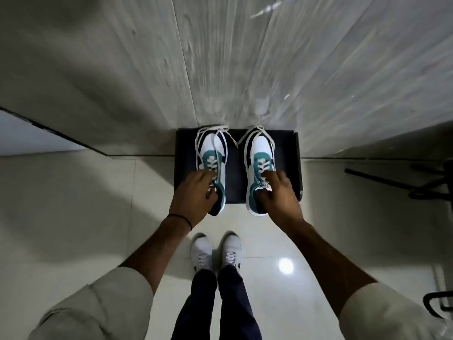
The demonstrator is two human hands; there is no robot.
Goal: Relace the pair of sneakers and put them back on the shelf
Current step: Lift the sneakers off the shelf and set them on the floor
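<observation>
Two white, teal and navy sneakers sit side by side, toes toward the wall, over a low black shelf. My left hand grips the left sneaker at its tongue and collar. Likewise, my right hand grips the right sneaker with fingers inside its opening. Both shoes carry white laces threaded through the eyelets, with loose ends looping around the toes. The heels jut past the shelf's front edge.
A grey wood-grain wall rises directly behind the shelf. My own feet in white shoes stand on glossy white floor tiles. A black metal stand lies on the right, and another black frame shows at the lower right.
</observation>
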